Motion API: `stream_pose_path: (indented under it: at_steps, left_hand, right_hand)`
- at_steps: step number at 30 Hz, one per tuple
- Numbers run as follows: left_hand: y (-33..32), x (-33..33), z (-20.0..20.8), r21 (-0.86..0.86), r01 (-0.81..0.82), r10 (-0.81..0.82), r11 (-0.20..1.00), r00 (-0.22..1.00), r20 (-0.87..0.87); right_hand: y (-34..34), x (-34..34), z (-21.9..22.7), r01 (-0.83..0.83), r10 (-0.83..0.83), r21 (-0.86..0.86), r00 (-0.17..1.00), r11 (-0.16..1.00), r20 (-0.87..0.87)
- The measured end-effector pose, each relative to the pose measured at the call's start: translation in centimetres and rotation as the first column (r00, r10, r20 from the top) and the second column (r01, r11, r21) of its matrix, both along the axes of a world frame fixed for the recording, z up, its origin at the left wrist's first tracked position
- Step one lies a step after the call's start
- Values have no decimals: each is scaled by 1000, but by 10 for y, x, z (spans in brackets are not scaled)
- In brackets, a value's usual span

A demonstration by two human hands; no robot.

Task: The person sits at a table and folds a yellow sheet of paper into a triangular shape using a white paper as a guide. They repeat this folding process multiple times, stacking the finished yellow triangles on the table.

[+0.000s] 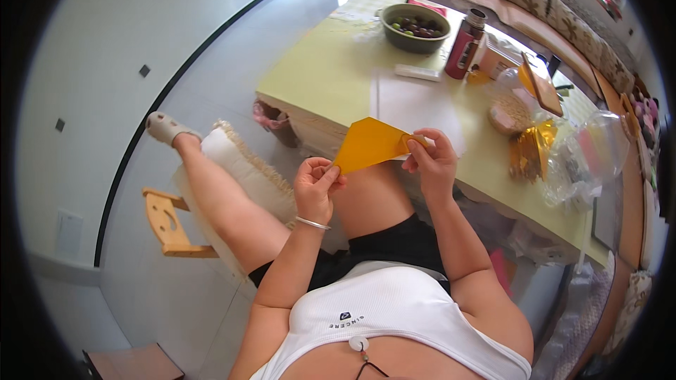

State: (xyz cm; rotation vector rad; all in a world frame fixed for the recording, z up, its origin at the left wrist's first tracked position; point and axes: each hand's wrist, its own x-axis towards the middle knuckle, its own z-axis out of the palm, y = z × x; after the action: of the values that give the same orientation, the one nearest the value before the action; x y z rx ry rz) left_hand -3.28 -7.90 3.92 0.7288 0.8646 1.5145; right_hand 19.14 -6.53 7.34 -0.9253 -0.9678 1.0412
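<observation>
A sheet of golden-yellow paper (371,142), folded to an angular shape with a pointed top, is held up above my lap, in front of the table's near edge. My left hand (318,181) pinches its lower left corner between thumb and fingers. At the narrower right end, my right hand (431,158) grips the paper between thumb and forefinger, the other fingers curled. Behind it on the table lies a white sheet of paper (408,102), partly covered by the golden one.
On the pale green table (317,63) stand a bowl of grapes (415,28) and a dark red flask (465,43). To the right are a stack of golden paper (533,151), a phone on a stand (542,86) and clear plastic bags (584,162). A wooden stool (171,222) holds a cushion (243,169).
</observation>
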Motion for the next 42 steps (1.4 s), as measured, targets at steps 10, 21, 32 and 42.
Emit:
stream_pose_path:
  at_steps: [10, 21, 32, 42]
  left_hand:
    - [-70, -54, 13, 51, -157, 152, 986, 985, 85]
    - [-114, -88, 17, 146, -303, 304, 942, 952, 17]
    - [-130, -103, 4, 308, -378, 453, 873, 862, -228]
    - [-136, -101, 13, 267, -390, 462, 881, 830, -313]
  right_hand:
    - [-36, -58, 5, -111, 95, 115, 986, 987, 136]
    - [-59, -81, 10, -299, 245, 300, 948, 906, 205]
    - [-68, -77, 29, -538, 504, 44, 812, 842, 296]
    - [-65, -75, 24, -633, 645, -149, 762, 760, 48]
